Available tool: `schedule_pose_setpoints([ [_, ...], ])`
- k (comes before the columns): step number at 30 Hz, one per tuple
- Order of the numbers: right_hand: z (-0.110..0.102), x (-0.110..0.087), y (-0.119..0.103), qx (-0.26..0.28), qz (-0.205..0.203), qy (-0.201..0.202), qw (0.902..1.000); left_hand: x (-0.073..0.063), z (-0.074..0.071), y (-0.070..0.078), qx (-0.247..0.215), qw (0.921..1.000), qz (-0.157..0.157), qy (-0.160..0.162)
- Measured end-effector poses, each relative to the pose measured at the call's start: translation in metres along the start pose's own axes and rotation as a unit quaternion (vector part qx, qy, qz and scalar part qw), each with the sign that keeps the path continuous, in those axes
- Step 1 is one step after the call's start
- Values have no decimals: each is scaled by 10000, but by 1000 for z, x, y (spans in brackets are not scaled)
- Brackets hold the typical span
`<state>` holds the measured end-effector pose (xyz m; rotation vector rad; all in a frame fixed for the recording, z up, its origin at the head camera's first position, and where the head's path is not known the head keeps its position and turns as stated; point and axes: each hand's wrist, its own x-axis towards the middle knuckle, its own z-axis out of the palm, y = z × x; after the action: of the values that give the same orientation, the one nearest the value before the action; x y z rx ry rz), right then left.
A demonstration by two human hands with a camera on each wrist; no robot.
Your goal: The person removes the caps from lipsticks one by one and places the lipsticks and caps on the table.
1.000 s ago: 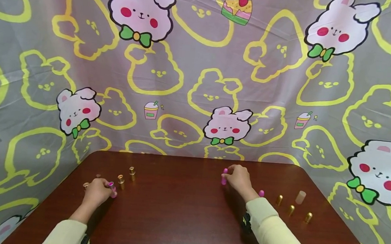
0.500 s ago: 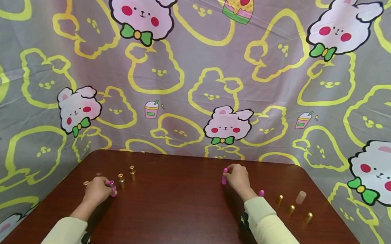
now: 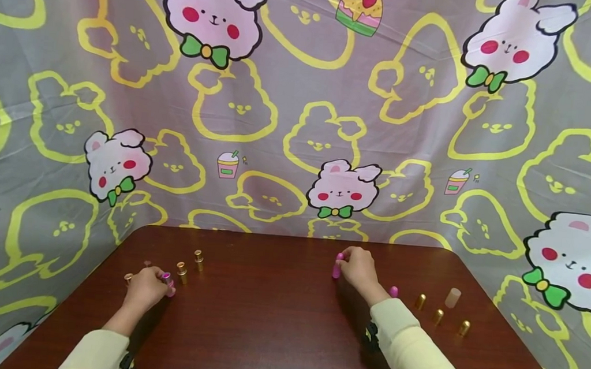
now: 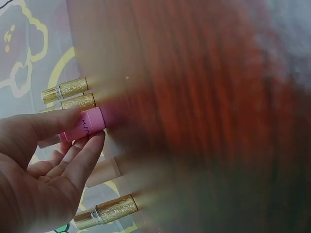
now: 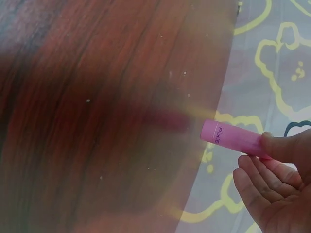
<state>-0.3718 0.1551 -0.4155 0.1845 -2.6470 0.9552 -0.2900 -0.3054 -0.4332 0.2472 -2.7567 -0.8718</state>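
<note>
My left hand (image 3: 146, 288) pinches a small pink lipstick tube (image 4: 87, 124) between thumb and fingers, at the left of the table. Its upper end shows a clear section in the left wrist view and a magenta rim in the head view. Gold lipstick tubes (image 4: 116, 208) stand on either side of this hand, and a pale tube (image 4: 104, 173) shows just behind the fingers. Toward the far right of the table, my right hand (image 3: 360, 271) pinches the upper part of a pink lipstick tube (image 5: 233, 138) lettered "PIXIE", held upright; the fingers hide its top.
Right of my right arm stand a rounded pink piece (image 3: 394, 292), several gold rounded caps (image 3: 438, 317) and a frosted beige cylinder (image 3: 452, 298). The brown table (image 3: 263, 332) ends at a patterned cloth (image 3: 285, 120) hung behind and along both sides.
Both hands keep their hold on the pink tubes and barely move. My right fingers and the tube's top shift slightly; the whole head view drifts a little.
</note>
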Motion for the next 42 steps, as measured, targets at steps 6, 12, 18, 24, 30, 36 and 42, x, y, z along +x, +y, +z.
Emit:
schedule_pose_setpoints([
  [6, -8, -4, -3, 199, -168, 147, 9996, 1, 0, -1, -75, 9999, 104, 90],
  [12, -17, -8, -9, 431, -131, 114, 9989, -1, 0, -2, -66, 9998, 167, 104],
  [18, -27, -11, -17, 517, -197, 179, 9983, -2, -1, -3, -36, 9999, 117, 77],
  [24, -39, -14, -25, 614, -363, 453, 9964, -4, -6, -1, -219, 9998, 43, 0],
  [30, -51, -17, -33, 873, -272, 507, 9945, -6, -15, 6, -274, 9996, -29, 26],
  [36, -62, -20, -36, 1181, -210, 541, 9913, -7, -26, 8, -260, 9996, 128, 56],
  [42, -70, -20, -38, 1596, -6, 631, 9852, -6, -36, 15, -438, 9977, 430, 299],
])
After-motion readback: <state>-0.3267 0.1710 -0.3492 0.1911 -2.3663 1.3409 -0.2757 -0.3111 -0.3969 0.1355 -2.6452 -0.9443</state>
